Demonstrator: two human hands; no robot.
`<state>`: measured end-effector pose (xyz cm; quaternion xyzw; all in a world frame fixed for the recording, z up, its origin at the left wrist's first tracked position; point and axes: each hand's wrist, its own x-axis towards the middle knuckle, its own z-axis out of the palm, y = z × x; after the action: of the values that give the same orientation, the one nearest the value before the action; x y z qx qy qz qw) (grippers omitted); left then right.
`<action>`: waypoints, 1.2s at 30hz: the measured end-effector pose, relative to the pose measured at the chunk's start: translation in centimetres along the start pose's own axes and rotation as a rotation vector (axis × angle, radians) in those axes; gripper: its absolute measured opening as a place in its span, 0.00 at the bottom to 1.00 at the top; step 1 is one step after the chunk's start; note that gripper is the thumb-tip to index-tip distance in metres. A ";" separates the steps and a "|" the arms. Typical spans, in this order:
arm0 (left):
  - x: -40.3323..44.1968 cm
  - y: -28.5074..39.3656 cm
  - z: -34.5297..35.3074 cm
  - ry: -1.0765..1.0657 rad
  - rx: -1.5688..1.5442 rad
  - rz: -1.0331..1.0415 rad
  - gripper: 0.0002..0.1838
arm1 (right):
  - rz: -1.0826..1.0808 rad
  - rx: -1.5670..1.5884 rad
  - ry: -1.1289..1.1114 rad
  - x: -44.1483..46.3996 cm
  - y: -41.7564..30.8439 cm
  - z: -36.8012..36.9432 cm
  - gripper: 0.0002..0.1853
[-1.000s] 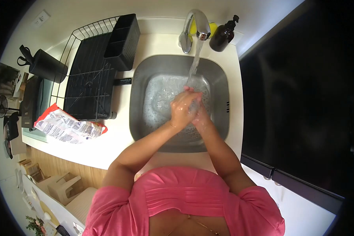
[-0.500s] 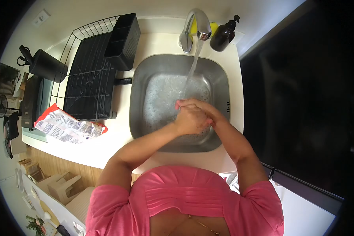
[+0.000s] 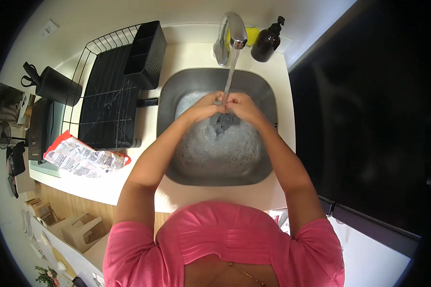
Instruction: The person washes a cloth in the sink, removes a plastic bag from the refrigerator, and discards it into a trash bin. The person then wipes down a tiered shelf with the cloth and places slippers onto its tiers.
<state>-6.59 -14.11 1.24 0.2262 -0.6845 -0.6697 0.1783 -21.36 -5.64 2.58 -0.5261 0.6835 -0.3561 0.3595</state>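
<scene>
Water runs from the chrome faucet [image 3: 232,28] in a thin stream onto my hands, over the grey sink [image 3: 177,86]. My left hand [image 3: 207,105] and my right hand [image 3: 242,105] meet under the stream, fingertips together, fingers curled inward. Whether anything is between the fingers is too small to tell. Just below them is a dark grey patch [image 3: 222,125] in the water, its nature unclear. Whitish, bubbly water [image 3: 215,153] covers the bottom of the sink.
Left of the sink stand a black dish rack [image 3: 107,95] with a utensil holder [image 3: 146,55], a black canister [image 3: 57,86] and a red-and-white packet [image 3: 84,155]. A dark pump bottle [image 3: 266,43] and a yellow item [image 3: 252,36] are behind the sink.
My hands were clasped and rubbing over each other lower in the sink. They have moved up under the stream and separated, with only the fingertips meeting. The view has shifted slightly.
</scene>
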 end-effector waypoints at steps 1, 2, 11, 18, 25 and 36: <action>0.4 -0.2 -0.2 -0.049 0.127 -0.058 0.14 | 0.001 0.003 0.002 0.7 0.7 0.5 0.09; 1.1 -0.2 -0.7 -0.095 0.253 -0.115 0.14 | -0.001 0.004 0.003 1.2 1.4 0.9 0.08; 1.8 3.3 -2.4 -0.058 0.276 -0.104 0.12 | -0.161 -0.021 0.018 1.7 -2.8 -2.8 0.09; 1.2 3.5 -1.4 0.054 0.360 -0.162 0.17 | 0.124 0.195 0.070 7.7 -5.0 -4.4 0.17; 1.1 2.2 -1.2 0.031 0.408 -0.105 0.12 | 0.129 0.355 0.058 8.1 -4.3 -3.3 0.21; 0.9 5.9 -2.7 0.273 0.248 -0.069 0.11 | 0.023 0.062 -0.395 -0.6 4.3 4.2 0.23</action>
<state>-6.23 -16.87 7.24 0.3586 -0.7230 -0.5491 0.2173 -19.65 -4.71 -3.10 -0.5663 0.5945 -0.2629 0.5067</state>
